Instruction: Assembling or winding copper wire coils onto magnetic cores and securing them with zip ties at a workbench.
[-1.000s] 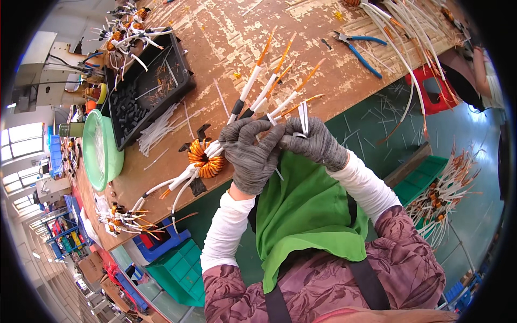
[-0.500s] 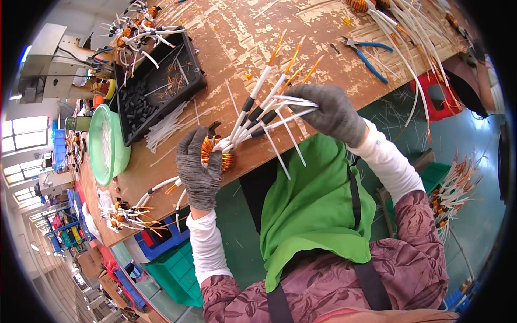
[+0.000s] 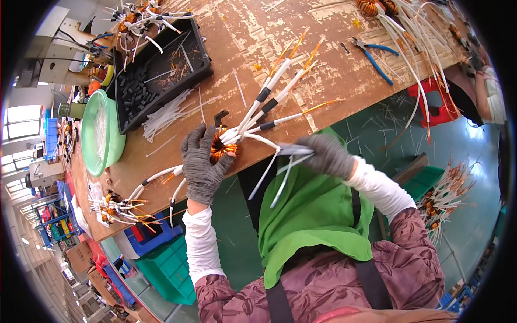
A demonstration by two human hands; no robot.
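Note:
My left hand (image 3: pixel 203 161), in a grey glove, holds a copper-wound ring coil (image 3: pixel 219 149) at the table's front edge. White-sleeved leads (image 3: pixel 253 116) fan out from the coil, several with black sleeves and bare copper ends pointing away from me. My right hand (image 3: pixel 327 156), also gloved and smeared by motion, is closed beside the coil, over my green apron. From its fingers thin white strips (image 3: pixel 295 149) run toward the coil, and some dangle below the table edge. Whether these strips are leads or loose tubes I cannot tell.
A black tray (image 3: pixel 161 94) with black sleeve pieces stands at the far left, beside a green basin (image 3: pixel 116 141). Loose white tubes (image 3: pixel 164 119) lie near it. Blue-handled cutters (image 3: pixel 379 63) rest at the right. More wired coils (image 3: pixel 116 210) sit at the left edge.
My right hand has moved down and toward me, drawing the white strips away from the upright leads. The leads have spread apart. My left hand stays on the coil.

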